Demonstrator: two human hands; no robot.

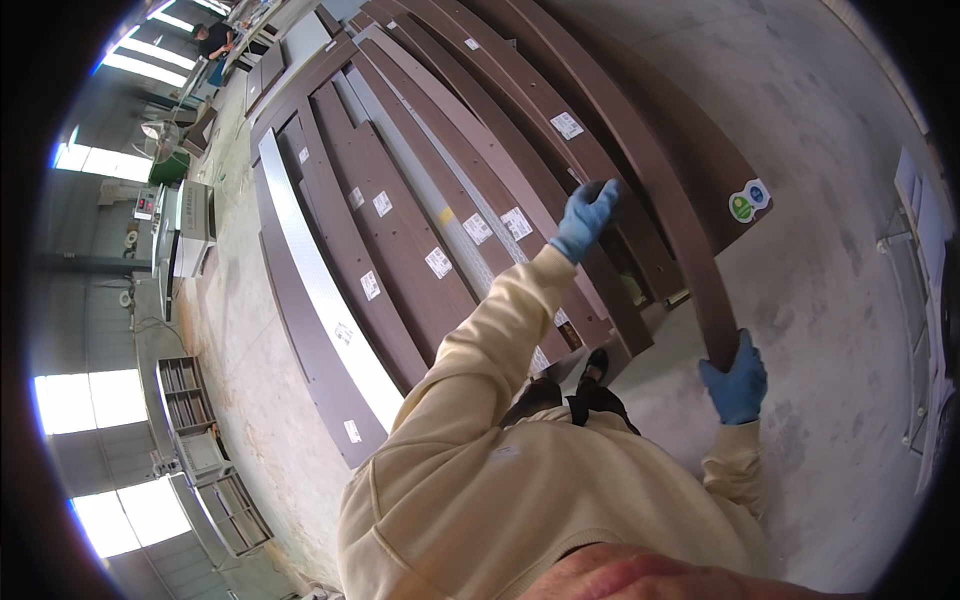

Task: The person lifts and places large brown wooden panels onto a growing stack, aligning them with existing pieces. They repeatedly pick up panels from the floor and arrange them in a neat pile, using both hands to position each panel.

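Note:
My right hand (736, 382), in a blue glove, is closed round the near end of a long, narrow dark brown board (708, 290). That board runs away from me along the right side of the stack. My left hand (585, 222), gloved in blue with a dark patch near the fingertips, is over the neighbouring boards. Its fingers are loosely bent and apart, and I see nothing held in them. Beneath it are several brown boards (540, 165) with white labels (567, 125). A wider brown panel (690, 165) with round green and blue stickers (741, 207) lies to the right.
Brown panels of varied widths and a whitish strip (330, 300) spread to my left. Concrete floor (810, 300) surrounds them. Shelving racks (190, 400) and a machine (185, 228) stand along the left. Another person (213, 42) works at the far left. A metal-framed rack (912, 310) is at right.

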